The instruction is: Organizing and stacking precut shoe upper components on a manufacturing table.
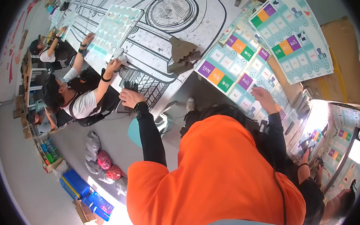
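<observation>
My left hand [130, 98] is at the near edge of the table, its fingers closed around a bundle of thin black strips [131, 85]. Over printed cardboard sheets [230, 62] to the right, my right hand [266, 100] is raised with its fingers curled and the tips close together. Whatever they pinch, if anything, is too small to make out. These sheets carry purple, orange, green and pale blue blocks. Between my hands, farther back, lies a pile of dark brown cut-out pieces [181, 54] with scalloped edges.
A white table covering with black line drawings [155, 39] spreads ahead. Co-workers sit at the left, one hand [113, 67] near grey pieces, beside a pale green sheet [115, 30] of round shapes. More printed sheets [295, 43] lie by a cardboard box [344, 61]. Blue crates [75, 183] stand on the floor.
</observation>
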### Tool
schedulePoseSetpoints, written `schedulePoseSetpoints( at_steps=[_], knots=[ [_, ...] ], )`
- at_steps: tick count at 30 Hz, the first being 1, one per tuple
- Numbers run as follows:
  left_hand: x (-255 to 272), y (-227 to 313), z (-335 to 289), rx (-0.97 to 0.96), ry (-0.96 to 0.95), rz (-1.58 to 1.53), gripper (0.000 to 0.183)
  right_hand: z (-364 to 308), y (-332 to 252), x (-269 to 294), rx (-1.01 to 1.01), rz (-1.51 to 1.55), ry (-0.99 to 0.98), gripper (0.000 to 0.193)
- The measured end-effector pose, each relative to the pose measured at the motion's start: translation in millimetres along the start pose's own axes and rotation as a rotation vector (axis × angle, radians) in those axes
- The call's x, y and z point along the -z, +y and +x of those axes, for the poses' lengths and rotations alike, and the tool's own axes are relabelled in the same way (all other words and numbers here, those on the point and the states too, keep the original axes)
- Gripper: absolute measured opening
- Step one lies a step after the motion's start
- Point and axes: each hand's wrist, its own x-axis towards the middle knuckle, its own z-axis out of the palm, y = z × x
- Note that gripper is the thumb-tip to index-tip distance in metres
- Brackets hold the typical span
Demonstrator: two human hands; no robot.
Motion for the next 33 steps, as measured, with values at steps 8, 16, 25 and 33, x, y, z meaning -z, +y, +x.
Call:
schedulePoseSetpoints(
  at_steps=[8, 16, 25, 33],
  knots=[
    [-59, 56, -62, -0.174, 0.003, -0.023, 0.048, -26, -65, 33, -0.006, 0.035, 0.223, 0.03],
    [5, 41, -58, -0.271, -0.263, -0.559, 0.109, -60, -48, 25, -0.114, 0.171, 0.313, 0.032],
    [-38, 31, 4, -0.731, -0.677, -0.197, 0.095, -79, -75, 31, -0.048, 0.095, 0.362, 0.031],
    [5, 78, -1, -0.826, -0.384, -0.692, 0.086, -149, -149, 112, 0.316, 0.17, 1.059, 0.024]
  ],
)
